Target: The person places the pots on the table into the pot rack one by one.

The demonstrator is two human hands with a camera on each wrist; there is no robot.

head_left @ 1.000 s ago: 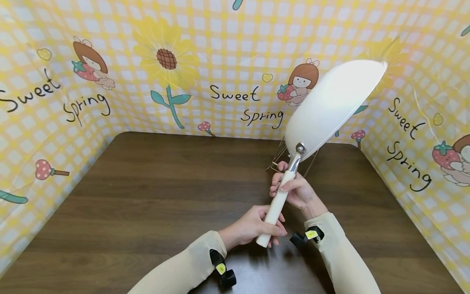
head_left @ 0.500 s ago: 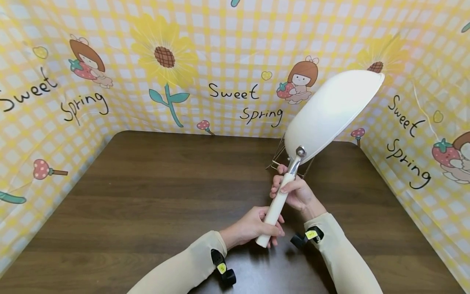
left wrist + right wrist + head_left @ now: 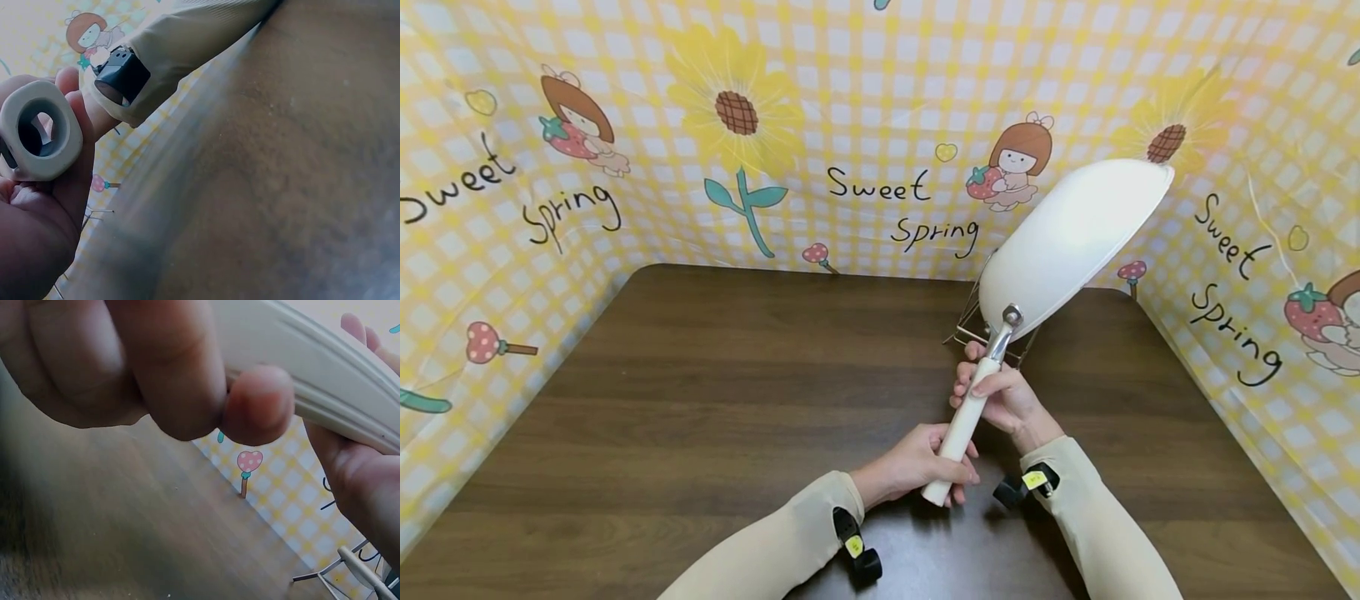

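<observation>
Both hands hold a white pan (image 3: 1067, 237) by its long cream handle (image 3: 964, 429). Seen from the head, the pan is tilted steeply up to the right with its smooth white side showing. My left hand (image 3: 917, 460) grips the handle near its lower end; in the left wrist view the hollow handle end (image 3: 70, 134) faces the camera. My right hand (image 3: 1011, 398) is curled round the upper part of the handle, below the metal joint (image 3: 1012, 315). Behind the pan stands a thin wire rack (image 3: 962, 333), mostly hidden. Whether pan and rack touch, I cannot tell.
A dark wooden table (image 3: 700, 400) lies under the hands. Yellow checked cloth (image 3: 865, 108) with printed flowers and figures walls it at the back and both sides. The sleeves carry black wrist cameras (image 3: 867, 567).
The pan's raised end has come down, and the pan sits lower in front of the wire rack. Both hands keep their grip on the handle and have hardly moved.
</observation>
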